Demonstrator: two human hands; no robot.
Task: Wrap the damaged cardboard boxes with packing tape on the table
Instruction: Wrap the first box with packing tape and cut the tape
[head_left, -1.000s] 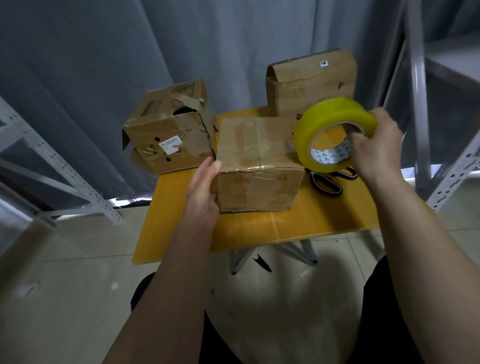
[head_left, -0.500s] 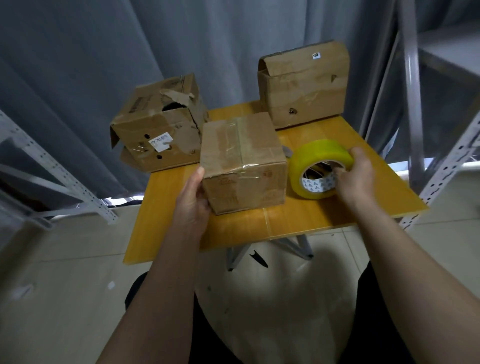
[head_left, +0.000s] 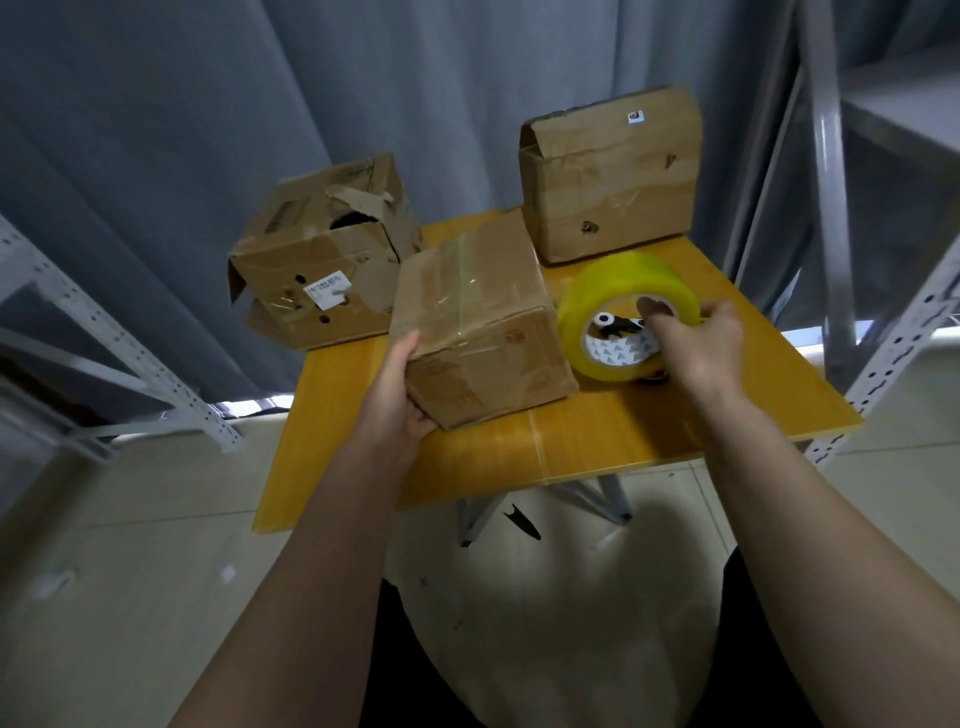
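Right hand (head_left: 698, 343) grips the yellow roll of packing tape (head_left: 626, 319); left hand (head_left: 402, 392) clasps the taped brown cardboard box (head_left: 480, 325).

Right thumb hooks through the roll's core, right of centre; left fingers close on the box's near-left corner, mid-frame on the orange wooden worktop (head_left: 571, 447). A torn cardboard box (head_left: 322, 254) sits upper left, a dented one (head_left: 610, 176) upper right.

Three dented cardboard boxes sit on the table (head_left: 571, 452): a taped box (head_left: 483, 332) nearest, a torn box (head_left: 322, 254) far left, a creased box (head_left: 608, 176) far right. A yellow tape roll (head_left: 618, 291) stands on edge just right of the taped box.
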